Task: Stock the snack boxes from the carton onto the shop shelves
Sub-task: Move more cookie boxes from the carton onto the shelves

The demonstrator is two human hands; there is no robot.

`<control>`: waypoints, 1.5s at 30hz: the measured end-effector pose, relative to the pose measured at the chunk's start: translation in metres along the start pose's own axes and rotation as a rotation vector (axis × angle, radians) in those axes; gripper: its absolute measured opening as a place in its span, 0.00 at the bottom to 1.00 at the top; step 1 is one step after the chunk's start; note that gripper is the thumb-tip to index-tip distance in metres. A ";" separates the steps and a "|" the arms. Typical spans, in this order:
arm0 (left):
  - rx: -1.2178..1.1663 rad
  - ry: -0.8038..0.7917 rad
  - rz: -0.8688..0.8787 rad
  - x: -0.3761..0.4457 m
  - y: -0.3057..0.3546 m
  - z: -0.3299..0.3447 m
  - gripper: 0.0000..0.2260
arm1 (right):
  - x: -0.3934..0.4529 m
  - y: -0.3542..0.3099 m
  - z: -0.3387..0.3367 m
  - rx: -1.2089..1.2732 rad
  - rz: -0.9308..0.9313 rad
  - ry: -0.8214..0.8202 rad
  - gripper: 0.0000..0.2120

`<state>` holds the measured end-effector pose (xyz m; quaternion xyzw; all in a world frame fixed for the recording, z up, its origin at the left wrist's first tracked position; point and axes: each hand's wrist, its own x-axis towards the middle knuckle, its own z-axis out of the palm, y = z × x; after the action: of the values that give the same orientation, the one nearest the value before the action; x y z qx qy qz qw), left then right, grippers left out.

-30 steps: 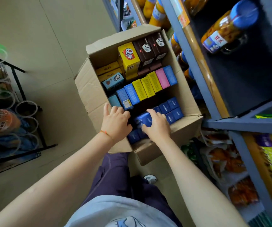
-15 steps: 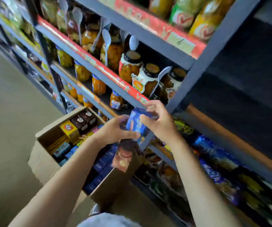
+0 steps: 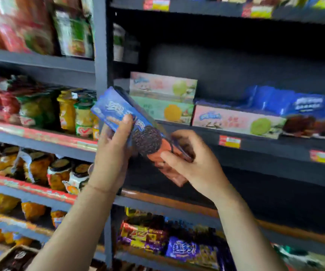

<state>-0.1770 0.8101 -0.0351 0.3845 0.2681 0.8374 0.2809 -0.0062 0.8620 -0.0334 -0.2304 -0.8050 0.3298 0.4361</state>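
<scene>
A long blue snack box [image 3: 138,132] with a dark cookie picture and a reddish lower end is held tilted in front of the shelves, and a second box seems to lie behind it. My left hand [image 3: 112,159] grips its upper left part, thumb across the front. My right hand [image 3: 193,165] pinches its lower right end. Just behind the box is a dark shelf [image 3: 265,147] carrying pastel snack boxes [image 3: 163,98] and blue boxes [image 3: 286,102]. Only a corner of the carton [image 3: 11,259] shows at the bottom left.
A grey upright post [image 3: 101,45] splits the shelving. Jars and packets [image 3: 65,112] fill the shelves to its left. The bay below the box [image 3: 275,194] looks dark, and purple and yellow packets [image 3: 177,243] lie on the lowest shelf. The picture is blurred.
Both hands have lifted the blue box out of the carton and up to the shelf with the pastel boxes. My view swung from the floor up to the shelves.
</scene>
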 end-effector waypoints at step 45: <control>1.585 -0.259 0.782 0.085 -0.084 0.100 0.18 | 0.193 0.009 -0.201 -0.979 0.203 -0.041 0.28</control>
<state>-0.1221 0.9495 0.0074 0.6212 0.5841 0.3922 -0.3451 0.0670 1.0614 0.1467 -0.4788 -0.8472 -0.0414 0.2264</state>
